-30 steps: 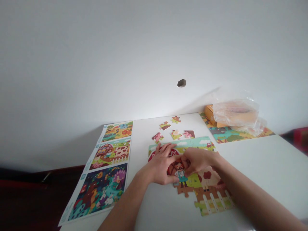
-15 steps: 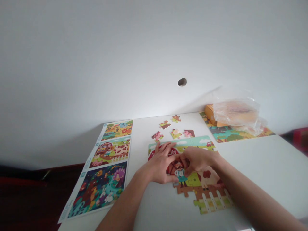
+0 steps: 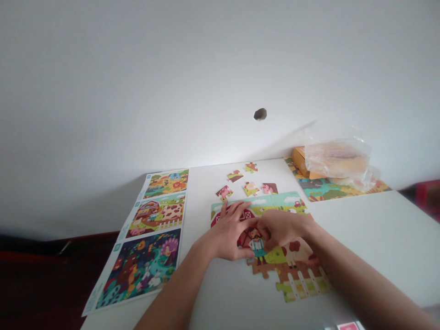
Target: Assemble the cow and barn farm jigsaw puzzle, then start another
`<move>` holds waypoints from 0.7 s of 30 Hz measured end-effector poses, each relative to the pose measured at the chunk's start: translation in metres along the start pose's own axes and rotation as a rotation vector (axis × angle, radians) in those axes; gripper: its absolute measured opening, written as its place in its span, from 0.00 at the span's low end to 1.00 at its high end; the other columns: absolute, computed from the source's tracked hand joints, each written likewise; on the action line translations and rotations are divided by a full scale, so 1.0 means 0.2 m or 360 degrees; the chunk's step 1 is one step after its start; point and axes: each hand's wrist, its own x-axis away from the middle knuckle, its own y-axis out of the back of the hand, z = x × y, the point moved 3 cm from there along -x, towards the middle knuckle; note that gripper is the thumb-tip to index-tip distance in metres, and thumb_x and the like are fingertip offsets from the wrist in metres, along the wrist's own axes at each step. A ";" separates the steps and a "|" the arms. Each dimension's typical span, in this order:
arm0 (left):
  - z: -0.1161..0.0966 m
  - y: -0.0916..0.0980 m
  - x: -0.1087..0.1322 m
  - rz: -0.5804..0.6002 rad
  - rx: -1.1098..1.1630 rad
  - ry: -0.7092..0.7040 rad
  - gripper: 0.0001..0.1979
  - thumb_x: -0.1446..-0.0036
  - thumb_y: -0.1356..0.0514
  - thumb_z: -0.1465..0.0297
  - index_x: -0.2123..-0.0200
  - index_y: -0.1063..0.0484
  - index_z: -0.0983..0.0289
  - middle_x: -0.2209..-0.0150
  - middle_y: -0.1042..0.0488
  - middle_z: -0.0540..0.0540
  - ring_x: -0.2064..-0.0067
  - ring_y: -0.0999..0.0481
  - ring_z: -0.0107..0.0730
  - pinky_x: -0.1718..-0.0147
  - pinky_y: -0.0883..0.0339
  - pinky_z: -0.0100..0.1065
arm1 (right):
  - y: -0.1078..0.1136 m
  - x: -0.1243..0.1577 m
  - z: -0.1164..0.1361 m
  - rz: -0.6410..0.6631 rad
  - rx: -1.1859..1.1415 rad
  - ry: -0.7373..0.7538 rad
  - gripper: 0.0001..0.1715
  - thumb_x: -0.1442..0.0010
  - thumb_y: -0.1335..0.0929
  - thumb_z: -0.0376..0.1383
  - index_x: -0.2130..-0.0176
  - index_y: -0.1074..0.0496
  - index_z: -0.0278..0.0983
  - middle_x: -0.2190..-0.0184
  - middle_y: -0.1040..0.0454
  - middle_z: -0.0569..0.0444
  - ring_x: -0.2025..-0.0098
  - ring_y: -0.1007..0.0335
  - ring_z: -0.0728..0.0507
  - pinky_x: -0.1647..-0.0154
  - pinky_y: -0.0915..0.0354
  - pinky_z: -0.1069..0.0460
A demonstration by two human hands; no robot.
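The flat, multicoloured farm jigsaw (image 3: 280,269) lies beneath the left hand's (image 3: 228,236) empty, splayed fingers and the right hand's (image 3: 280,229) curled ones, grip unclear.

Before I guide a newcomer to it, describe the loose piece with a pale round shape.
On the white table, find the partly joined puzzle. Beyond its far edge lies the loose piece, between two pink pig pieces but itself pale on green.

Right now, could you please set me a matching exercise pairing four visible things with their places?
1. Left hand
2. Picture sheet
3. Loose pieces
4. Clear plastic bag

A. By the orange box, at right
B. Just beyond the puzzle
C. Over the puzzle
D. Lying flat, left of the puzzle

Pairs: 1-C, 2-D, 3-B, 4-A.
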 end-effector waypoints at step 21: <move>-0.01 0.00 0.00 0.0009 0.0023 0.0020 0.38 0.56 0.30 0.50 0.41 0.31 0.52 0.30 0.50 0.61 0.30 0.53 0.63 0.34 0.67 0.67 | 0.04 -0.03 -0.05 -0.0486 -0.0122 -0.0018 0.13 0.46 0.28 0.42 0.74 0.29 0.35 0.79 0.31 0.60 0.77 0.41 0.52 0.75 0.48 0.55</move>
